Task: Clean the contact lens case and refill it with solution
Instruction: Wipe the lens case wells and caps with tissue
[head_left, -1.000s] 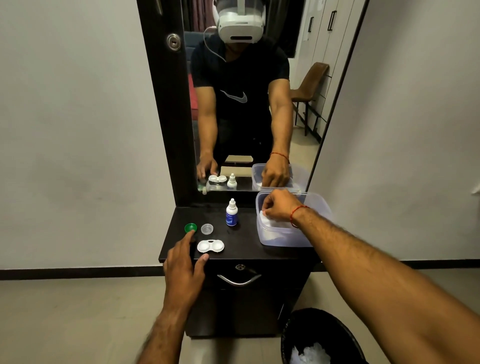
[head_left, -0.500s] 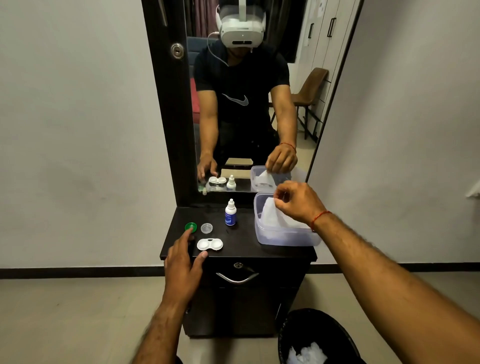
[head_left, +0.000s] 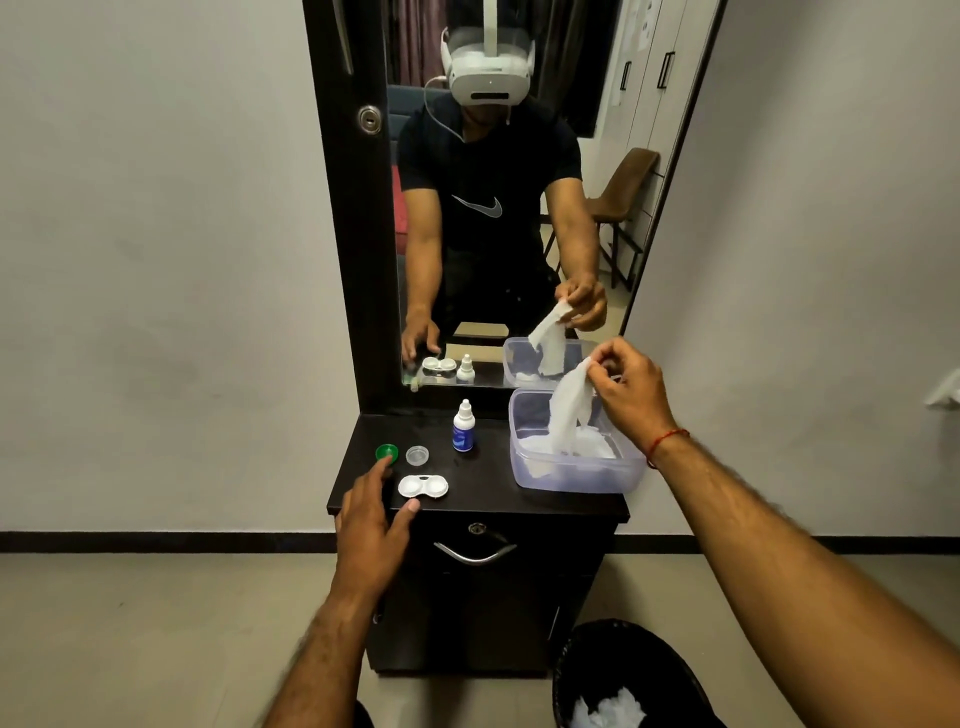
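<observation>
A white two-well lens case (head_left: 423, 487) lies open near the front of a dark cabinet top (head_left: 483, 483). Behind it lie its two caps, one green (head_left: 386, 452) and one clear (head_left: 417, 455). A small solution bottle (head_left: 463, 427) with a blue label stands upright at the back. My left hand (head_left: 371, 525) rests flat on the front left, fingers apart, one fingertip at the green cap. My right hand (head_left: 626, 392) pinches a white tissue (head_left: 570, 410) and holds it stretched up out of a clear plastic box (head_left: 571, 475) at the right.
A tall mirror (head_left: 498, 208) in a dark frame rises behind the cabinet top. The cabinet has a drawer with a metal handle (head_left: 474, 555). A black bin (head_left: 631, 680) with crumpled tissues stands on the floor at the lower right.
My right hand has risen out of the plastic box, drawing a tissue up with it. My left hand has stayed flat on the cabinet top.
</observation>
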